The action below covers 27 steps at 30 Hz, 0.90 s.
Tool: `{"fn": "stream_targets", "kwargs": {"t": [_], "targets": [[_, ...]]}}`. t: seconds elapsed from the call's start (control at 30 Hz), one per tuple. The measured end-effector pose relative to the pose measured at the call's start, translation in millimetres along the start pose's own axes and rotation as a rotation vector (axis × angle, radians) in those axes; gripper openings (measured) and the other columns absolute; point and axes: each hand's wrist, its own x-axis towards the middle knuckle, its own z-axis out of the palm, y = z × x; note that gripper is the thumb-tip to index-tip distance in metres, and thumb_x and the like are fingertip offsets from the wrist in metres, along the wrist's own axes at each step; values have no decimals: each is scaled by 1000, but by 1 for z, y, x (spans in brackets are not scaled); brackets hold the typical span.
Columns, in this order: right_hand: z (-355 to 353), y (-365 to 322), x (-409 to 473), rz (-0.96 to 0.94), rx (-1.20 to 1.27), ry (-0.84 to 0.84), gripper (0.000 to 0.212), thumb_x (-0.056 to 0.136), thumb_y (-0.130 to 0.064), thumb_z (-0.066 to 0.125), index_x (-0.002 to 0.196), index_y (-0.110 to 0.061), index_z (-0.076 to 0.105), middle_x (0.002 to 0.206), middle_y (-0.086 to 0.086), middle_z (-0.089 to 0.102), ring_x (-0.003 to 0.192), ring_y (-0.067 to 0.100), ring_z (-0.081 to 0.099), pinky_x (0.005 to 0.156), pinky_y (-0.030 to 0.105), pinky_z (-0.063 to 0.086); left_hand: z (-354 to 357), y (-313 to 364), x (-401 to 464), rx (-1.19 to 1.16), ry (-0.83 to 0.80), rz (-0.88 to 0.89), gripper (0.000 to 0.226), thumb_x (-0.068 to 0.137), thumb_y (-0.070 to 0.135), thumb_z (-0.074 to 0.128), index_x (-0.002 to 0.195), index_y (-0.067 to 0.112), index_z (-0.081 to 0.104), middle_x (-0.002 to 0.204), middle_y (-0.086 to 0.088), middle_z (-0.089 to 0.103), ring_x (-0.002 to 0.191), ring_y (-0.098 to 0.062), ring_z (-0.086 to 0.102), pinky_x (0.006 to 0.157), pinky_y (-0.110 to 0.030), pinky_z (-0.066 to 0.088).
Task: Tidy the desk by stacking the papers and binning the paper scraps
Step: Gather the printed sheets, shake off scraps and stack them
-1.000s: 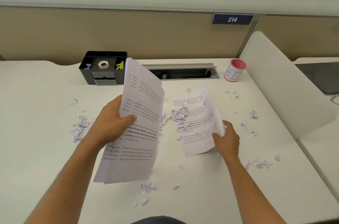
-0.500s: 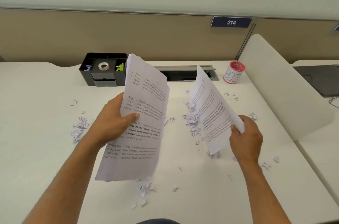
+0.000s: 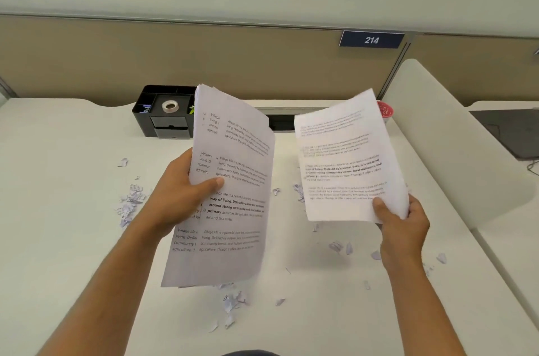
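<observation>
My left hand [image 3: 180,201] grips a stack of printed papers [image 3: 230,209] by its left edge, thumb on the front page, holding it upright above the white desk [image 3: 58,253]. My right hand [image 3: 404,227] pinches a single printed sheet [image 3: 347,163] at its lower right corner and holds it up, facing me, to the right of the stack. Torn paper scraps lie on the desk: a cluster at the left [image 3: 131,204], some below the stack [image 3: 233,306], and others near my right wrist [image 3: 341,246]. The red-rimmed cup [image 3: 385,110] at the back is mostly hidden behind the sheet.
A black desk organiser [image 3: 163,113] holding a tape roll [image 3: 170,106] stands at the back left. A cable slot [image 3: 281,122] runs along the back edge. A white curved divider [image 3: 455,134] borders the right side, and a dark laptop [image 3: 510,134] lies beyond it.
My right hand has lifted the single sheet off the desk and turned it upright to face me. The left hand's stack has risen slightly.
</observation>
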Motion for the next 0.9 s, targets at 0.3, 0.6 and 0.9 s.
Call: {"fn": "stream_targets", "kwargs": {"t": [0.3, 0.6, 0.9], "targets": [[32, 26, -35, 297, 389, -320, 61, 64, -12, 80, 121, -5, 58, 117, 15, 68, 102, 26, 68, 72, 31, 59, 1, -25, -1, -341, 79, -153, 34, 85, -2, 67, 117, 10, 59, 104, -10, 75, 87, -32, 73, 64, -41, 60], [63, 74, -98, 472, 190, -515, 59, 66, -6, 85, 118, -10, 58, 114, 9, 71, 103, 24, 68, 77, 36, 58, -1, -64, -2, -414, 182, -243, 36, 84, 0, 69, 116, 15, 59, 106, -10, 74, 90, -37, 72, 75, -55, 58], [69, 105, -106, 285, -270, -616, 49, 75, -7, 81, 113, -28, 58, 109, -8, 69, 101, 11, 65, 85, 34, 57, -11, -118, -12, -431, 237, -387, 31, 92, 4, 60, 121, 17, 60, 107, -12, 74, 92, -37, 72, 76, -57, 58]]}}
